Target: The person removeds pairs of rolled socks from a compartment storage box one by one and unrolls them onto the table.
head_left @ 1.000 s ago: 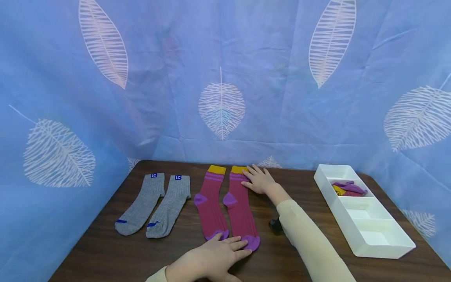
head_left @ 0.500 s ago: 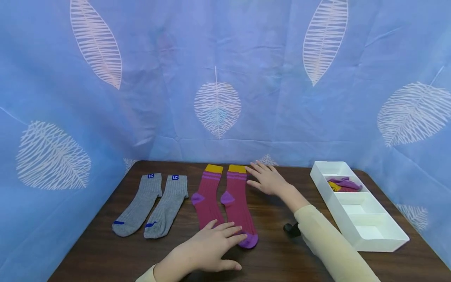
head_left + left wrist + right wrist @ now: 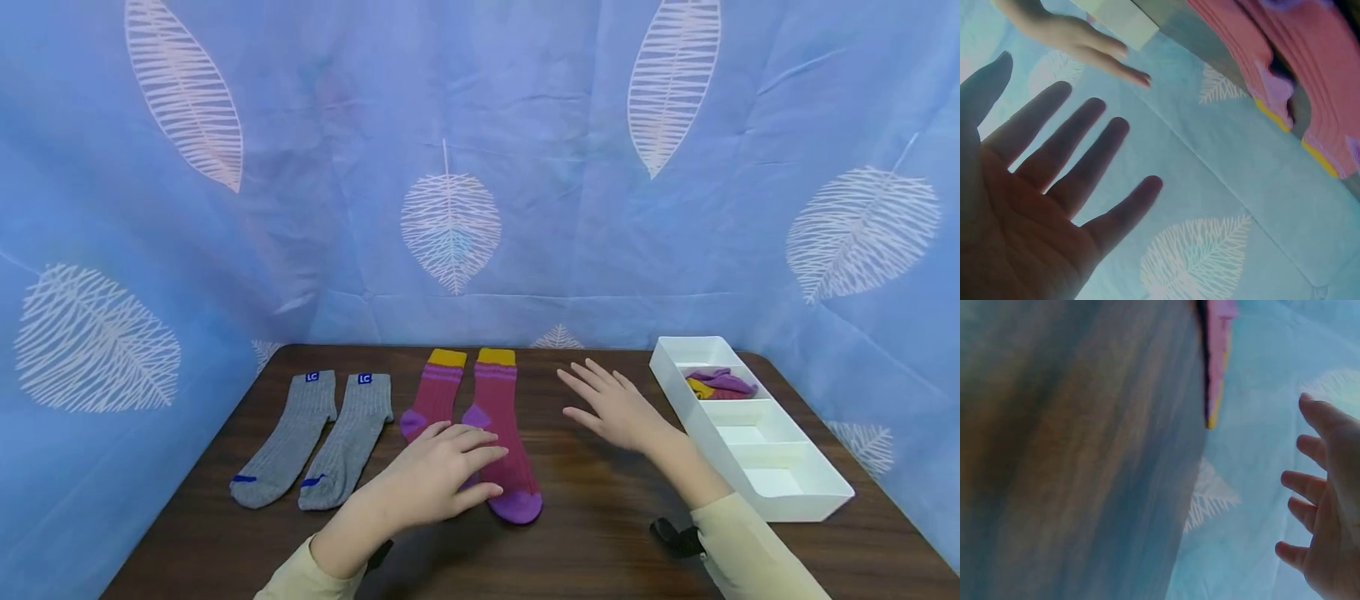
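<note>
Where the dark wooden desk point(image 3: 585, 533) meets the blue leaf-print cloth point(image 3: 525, 208) at its far left, two grey socks point(image 3: 315, 437) lie flat side by side, cuffs toward the cloth. Just right of them lie two maroon socks point(image 3: 498, 417) with yellow cuffs and purple heels and toes, also side by side. The left hand point(image 3: 438, 479) is over the lower part of these maroon socks, its grip spread with straight fingers, holding nothing; whether it touches them cannot be told. Further right, the right hand point(image 3: 618, 408) is above bare desk, well apart from the socks, its grip likewise spread and empty. At the far right stands a white divided tray point(image 3: 787, 500), folded maroon socks point(image 3: 720, 383) in its farthest compartment.
</note>
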`<state>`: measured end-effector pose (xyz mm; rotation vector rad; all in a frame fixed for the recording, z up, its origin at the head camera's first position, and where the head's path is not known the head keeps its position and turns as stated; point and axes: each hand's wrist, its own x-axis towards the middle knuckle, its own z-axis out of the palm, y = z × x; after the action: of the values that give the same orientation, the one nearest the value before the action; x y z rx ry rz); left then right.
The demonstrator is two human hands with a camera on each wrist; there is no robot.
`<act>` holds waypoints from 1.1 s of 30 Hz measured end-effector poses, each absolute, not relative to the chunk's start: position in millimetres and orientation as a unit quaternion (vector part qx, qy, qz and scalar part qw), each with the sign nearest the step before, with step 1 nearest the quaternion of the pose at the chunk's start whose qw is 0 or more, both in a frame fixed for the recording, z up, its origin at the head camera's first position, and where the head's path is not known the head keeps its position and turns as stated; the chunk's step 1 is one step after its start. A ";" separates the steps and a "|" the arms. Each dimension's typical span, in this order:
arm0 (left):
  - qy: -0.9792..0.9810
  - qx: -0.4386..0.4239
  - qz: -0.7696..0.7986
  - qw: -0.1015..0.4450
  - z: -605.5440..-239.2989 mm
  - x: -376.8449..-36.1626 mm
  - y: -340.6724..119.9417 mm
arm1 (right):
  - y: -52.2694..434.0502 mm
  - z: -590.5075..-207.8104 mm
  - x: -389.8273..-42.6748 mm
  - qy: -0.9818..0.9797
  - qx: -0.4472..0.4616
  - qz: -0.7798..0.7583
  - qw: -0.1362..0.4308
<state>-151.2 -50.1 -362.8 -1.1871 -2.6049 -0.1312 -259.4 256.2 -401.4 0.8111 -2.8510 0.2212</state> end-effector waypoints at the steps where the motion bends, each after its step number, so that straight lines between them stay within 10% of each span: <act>1: -0.898 -0.413 -0.048 0.146 -360.4 -153.0 -49.8 | 260.1 -401.1 -254.2 -0.957 0.266 0.084 0.085; 33: -0.865 -0.428 -0.065 0.253 -330.8 -244.4 44.0 | 394.1 -411.0 -165.9 -0.917 0.180 0.123 0.333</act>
<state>-244.4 44.0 -330.8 -1.1634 -2.3513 -0.1772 -165.9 394.1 -411.0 0.4688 -2.3957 0.3206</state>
